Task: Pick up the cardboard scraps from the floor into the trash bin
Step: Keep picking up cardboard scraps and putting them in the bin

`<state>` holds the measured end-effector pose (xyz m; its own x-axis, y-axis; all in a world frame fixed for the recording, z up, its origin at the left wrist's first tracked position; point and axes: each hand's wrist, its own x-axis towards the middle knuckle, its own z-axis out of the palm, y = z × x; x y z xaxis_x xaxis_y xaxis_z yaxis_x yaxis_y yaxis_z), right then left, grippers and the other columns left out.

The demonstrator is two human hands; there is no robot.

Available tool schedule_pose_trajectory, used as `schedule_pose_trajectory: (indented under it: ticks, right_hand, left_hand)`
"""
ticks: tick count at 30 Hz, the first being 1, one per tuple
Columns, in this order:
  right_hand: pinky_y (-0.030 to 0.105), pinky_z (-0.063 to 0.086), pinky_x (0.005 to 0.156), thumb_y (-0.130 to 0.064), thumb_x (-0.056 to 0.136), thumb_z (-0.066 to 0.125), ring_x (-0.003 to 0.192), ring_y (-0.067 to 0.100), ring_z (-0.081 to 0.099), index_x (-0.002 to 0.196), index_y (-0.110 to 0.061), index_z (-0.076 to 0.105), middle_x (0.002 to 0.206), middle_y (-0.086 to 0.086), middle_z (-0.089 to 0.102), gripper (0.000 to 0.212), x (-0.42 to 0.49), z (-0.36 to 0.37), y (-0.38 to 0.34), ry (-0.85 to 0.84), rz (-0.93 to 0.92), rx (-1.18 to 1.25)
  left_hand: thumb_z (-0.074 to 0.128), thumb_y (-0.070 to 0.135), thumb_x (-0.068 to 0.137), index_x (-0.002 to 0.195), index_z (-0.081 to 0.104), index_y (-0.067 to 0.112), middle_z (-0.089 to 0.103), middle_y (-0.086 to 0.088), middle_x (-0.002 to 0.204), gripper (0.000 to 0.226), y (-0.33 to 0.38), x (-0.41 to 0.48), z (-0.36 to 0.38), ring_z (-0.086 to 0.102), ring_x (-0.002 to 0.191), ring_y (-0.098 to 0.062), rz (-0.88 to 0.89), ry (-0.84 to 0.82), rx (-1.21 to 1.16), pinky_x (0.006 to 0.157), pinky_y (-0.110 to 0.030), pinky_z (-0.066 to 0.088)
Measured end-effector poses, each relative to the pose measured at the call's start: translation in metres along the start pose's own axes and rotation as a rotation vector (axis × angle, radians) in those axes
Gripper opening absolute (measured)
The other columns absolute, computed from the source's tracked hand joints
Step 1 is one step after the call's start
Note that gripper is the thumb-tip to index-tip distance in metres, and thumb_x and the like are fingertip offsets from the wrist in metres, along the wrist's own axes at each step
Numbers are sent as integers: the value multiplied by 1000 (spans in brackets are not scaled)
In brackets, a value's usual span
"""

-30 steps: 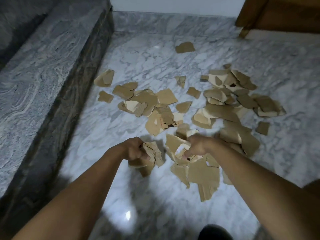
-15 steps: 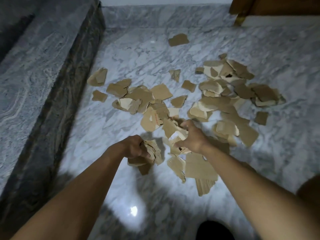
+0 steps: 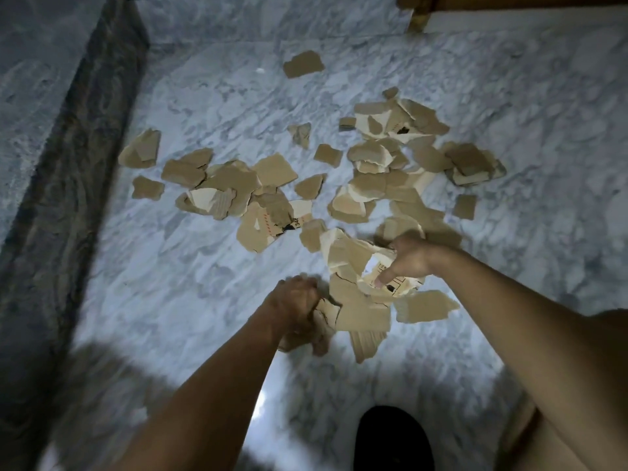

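A small wad of cardboard scraps (image 3: 323, 322) is clenched in the left hand (image 3: 297, 309), and a larger bunch (image 3: 353, 266) is pinched by the right hand (image 3: 413, 258), just above the marble floor (image 3: 190, 300). Most scattered scraps (image 3: 244, 185) are left lying beyond. No trash bin can be made out. The task is judged barely begun.

Head-worn view, steeply downward, floor (image 3: 204, 300) seemingly near
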<state>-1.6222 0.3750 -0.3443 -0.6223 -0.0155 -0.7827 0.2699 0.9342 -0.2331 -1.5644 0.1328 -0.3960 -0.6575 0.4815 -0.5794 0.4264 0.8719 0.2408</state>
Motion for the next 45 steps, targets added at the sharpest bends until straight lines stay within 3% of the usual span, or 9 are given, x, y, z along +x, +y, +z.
schedule_pose_trajectory:
  ticks: [4, 12, 20, 25, 31, 35, 37, 40, 45]
  right_hand:
    - [32, 44, 104, -58, 60, 85, 132, 24, 49, 149, -20, 41, 147, 1, 48, 106, -11, 22, -9, -47, -54, -184]
    - [42, 41, 98, -46, 73, 81, 121, 35, 41, 125, -20, 52, 135, 12, 32, 65, -10, 107, -46, 187, -105, -269]
    - [33, 42, 78, -35, 73, 85, 106, 26, 54, 108, -27, 39, 111, 0, 52, 58, -11, 102, -42, 156, -202, 14]
    - [31, 41, 93, -43, 63, 91, 120, 21, 50, 133, -22, 41, 129, -7, 50, 89, -29, 65, -39, 261, -159, 213]
    - [12, 31, 84, -20, 69, 90, 123, 9, 40, 145, -18, 37, 133, -10, 41, 93, -77, 14, 2, 393, -125, 424]
    - [31, 54, 76, -35, 52, 96, 93, 20, 64, 111, -11, 63, 109, 3, 67, 72, -90, 5, 48, 268, 147, 251]
    - [39, 58, 83, -42, 45, 94, 94, 24, 67, 118, -12, 60, 113, 4, 67, 86, -84, 11, 67, 168, 202, 100]
    - [41, 50, 98, -41, 58, 91, 122, 30, 54, 148, -21, 37, 137, 7, 50, 107, -60, 28, 84, 135, 186, -70]
    - [48, 38, 107, -37, 65, 86, 142, 32, 29, 153, -36, 26, 154, -1, 28, 106, -18, 71, 100, 193, 69, -113]
  left_hand:
    - [75, 37, 77, 132, 52, 31, 57, 1, 128, 60, -13, -8, -5, 54, 121, -21, -117, -24, -170, 98, -30, 43]
    - [84, 41, 65, 113, 36, 25, 61, -5, 102, 70, -76, -44, -39, 59, 90, -26, -334, 93, -322, 70, -33, 48]
    - [86, 34, 68, 111, 71, 22, 74, 6, 107, 47, -76, -44, -41, 68, 97, -13, -190, -28, -349, 86, -25, 53]
    - [78, 18, 67, 99, 73, 20, 75, -4, 99, 32, -56, -24, -44, 70, 98, -21, -32, -195, -405, 91, -36, 55]
    - [82, 19, 77, 114, 67, 13, 70, -3, 107, 40, 0, -5, -41, 66, 98, -20, 149, -280, -257, 84, -25, 52]
    - [76, 34, 82, 96, 68, 14, 64, 1, 83, 26, 49, -3, -19, 61, 91, -21, 347, -241, 67, 77, -25, 46]
    - [79, 53, 68, 108, 67, 33, 62, 6, 109, 46, 65, 5, 1, 55, 116, -16, 391, -216, 126, 100, -26, 42]
    - [28, 80, 76, 128, 59, 22, 50, -1, 139, 84, 79, 14, 17, 44, 133, -22, 374, -54, 93, 110, -38, 35]
    - [43, 48, 87, 113, 65, 17, 60, -4, 123, 46, 95, 23, 13, 53, 119, -22, 238, -15, 23, 103, -33, 40]
